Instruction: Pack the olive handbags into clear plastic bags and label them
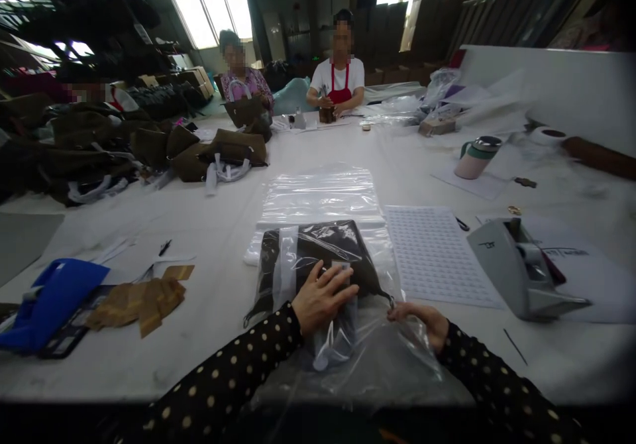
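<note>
A dark handbag (328, 240) lies flat inside a clear plastic bag (372, 338), on top of a stack of clear plastic bags (322, 195). A white wrapping strip (286, 265) runs along the handbag's left part. My left hand (322, 297) rests on the handbag with its fingers spread. My right hand (422, 321) pinches the plastic at the handbag's lower right corner, thumb and fingers together. Part of the handbag's lower end is hidden under my left hand and forearm.
On the right are a printed label sheet (440, 255), a grey tape dispenser (521, 272) and a pink cup (477, 158). At left lie a blue tape dispenser (62, 298) and brown paper pieces (134, 301). Brown handbags (218, 152) pile up behind. Two people sit across the table.
</note>
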`<state>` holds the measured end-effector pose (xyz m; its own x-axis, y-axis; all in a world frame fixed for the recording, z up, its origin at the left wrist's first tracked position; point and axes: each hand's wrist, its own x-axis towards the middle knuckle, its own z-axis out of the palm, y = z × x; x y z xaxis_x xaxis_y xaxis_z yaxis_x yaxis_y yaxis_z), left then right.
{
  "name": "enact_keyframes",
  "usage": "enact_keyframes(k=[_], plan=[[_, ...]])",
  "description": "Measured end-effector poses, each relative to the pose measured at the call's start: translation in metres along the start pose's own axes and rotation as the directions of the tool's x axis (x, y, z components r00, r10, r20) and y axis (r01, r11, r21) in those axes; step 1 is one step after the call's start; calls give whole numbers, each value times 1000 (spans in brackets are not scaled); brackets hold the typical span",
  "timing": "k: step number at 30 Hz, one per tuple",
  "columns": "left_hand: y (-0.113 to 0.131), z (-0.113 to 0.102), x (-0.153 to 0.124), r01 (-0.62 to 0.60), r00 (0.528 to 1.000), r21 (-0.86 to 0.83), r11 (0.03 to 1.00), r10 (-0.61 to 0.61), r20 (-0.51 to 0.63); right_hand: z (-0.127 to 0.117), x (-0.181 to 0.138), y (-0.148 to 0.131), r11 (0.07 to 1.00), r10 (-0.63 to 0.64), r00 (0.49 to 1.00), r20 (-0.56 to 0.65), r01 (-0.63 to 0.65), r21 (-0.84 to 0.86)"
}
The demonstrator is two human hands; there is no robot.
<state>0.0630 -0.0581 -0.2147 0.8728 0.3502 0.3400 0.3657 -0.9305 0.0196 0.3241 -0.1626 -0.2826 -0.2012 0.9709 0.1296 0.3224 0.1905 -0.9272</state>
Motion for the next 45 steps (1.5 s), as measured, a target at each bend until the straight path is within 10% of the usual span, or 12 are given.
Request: enact_keyframes(k=[5, 12, 24, 36, 45], plan=[[-18, 11, -1, 128, 959, 12, 992, -121, -255, 2, -12, -1, 985, -172, 985, 29, 173, -24], [-14, 0, 10, 47, 997, 11, 999, -46, -57, 4, -16, 7, 977, -214, 977, -6, 214, -21], [-26, 17, 32, 350, 897, 60, 935, -316, -309, 6, -20, 23, 966, -253, 966, -49, 255, 48], [-9, -17, 37, 300, 939, 44, 953, -303, 161, -27, -50, 29, 942, -209, 974, -91, 175, -287], [-1, -18, 49, 177, 978, 25, 984, -179, 103, -50, -96, 27, 902, -130, 952, -279, -4, -432]])
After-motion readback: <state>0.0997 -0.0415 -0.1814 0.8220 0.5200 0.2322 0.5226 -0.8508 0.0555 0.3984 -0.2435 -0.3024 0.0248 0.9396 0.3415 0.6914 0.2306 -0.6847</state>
